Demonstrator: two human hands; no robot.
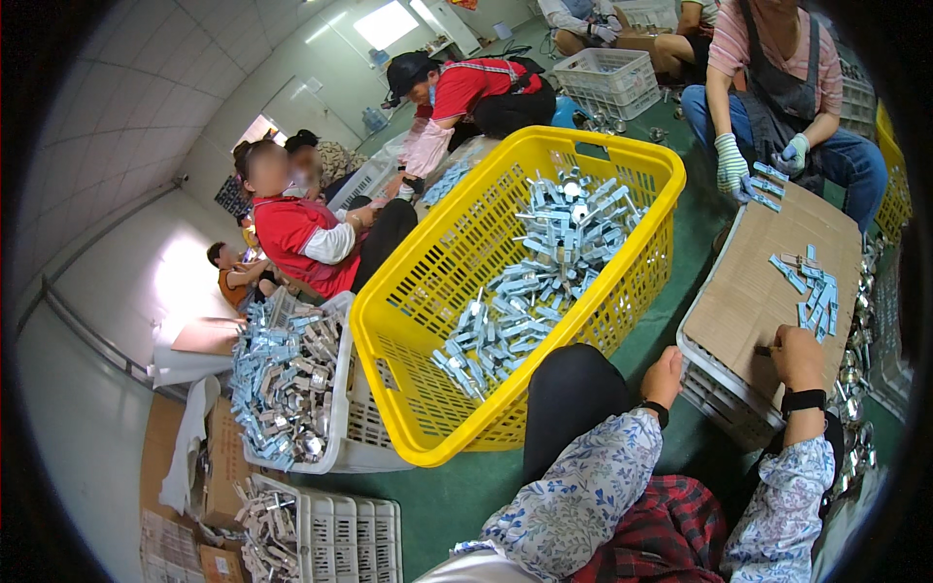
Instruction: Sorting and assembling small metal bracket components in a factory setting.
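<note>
Hands are apart, both at the near end of the board. Left hand point(663, 377) is just beside the left edge of the cardboard sheet point(743, 277), fingers curled; can't tell if it grips anything. Right hand point(799, 358) is over the near right part of the sheet, fingers bent and bunched; contents hidden, can't tell.

Sheet lies on a pale crate point(714, 394). Blue pieces point(819, 303) sit just beyond the right hand, loosely overlapped, some askew. I'd lift from the top of that heap one at a time, since dragging from underneath would probably skew the rest. Left hand looks better placed steadying the sheet edge; cardboard could slide. Keep the right forearm off the metal parts point(851, 374) beside the sheet's right edge.

Left of the board: yellow basket point(437, 267), with blue-and-silver parts point(573, 228) heaped along its right side. They look tangled, so pick singly.

Far end of the sheet: co-worker's gloved hands point(731, 165) by a short row of blue pieces. Suggest leaving that end clear; shared surface, easy to bump.
</note>
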